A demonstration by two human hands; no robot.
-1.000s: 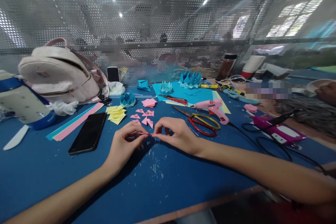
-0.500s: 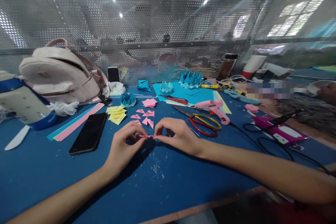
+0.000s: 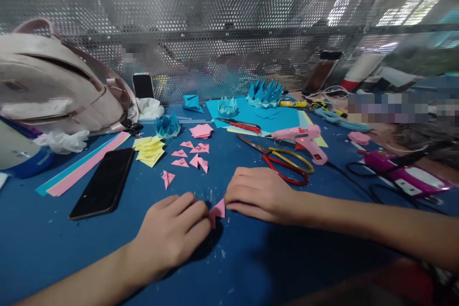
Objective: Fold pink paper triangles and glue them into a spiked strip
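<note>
Pink paper [image 3: 219,210] sits between the left hand [image 3: 174,229] at eight o'clock and right hand [image 3: 261,194] at two, both sets of fingers curled closed on its edges. A folded piece [image 3: 167,179] has newly appeared at ten, suggesting another is begun.

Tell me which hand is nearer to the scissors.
Right. The right hand is just in front of the scissors, close to their red handle; the left hand is farther away, to the left and closer to the camera.
</note>
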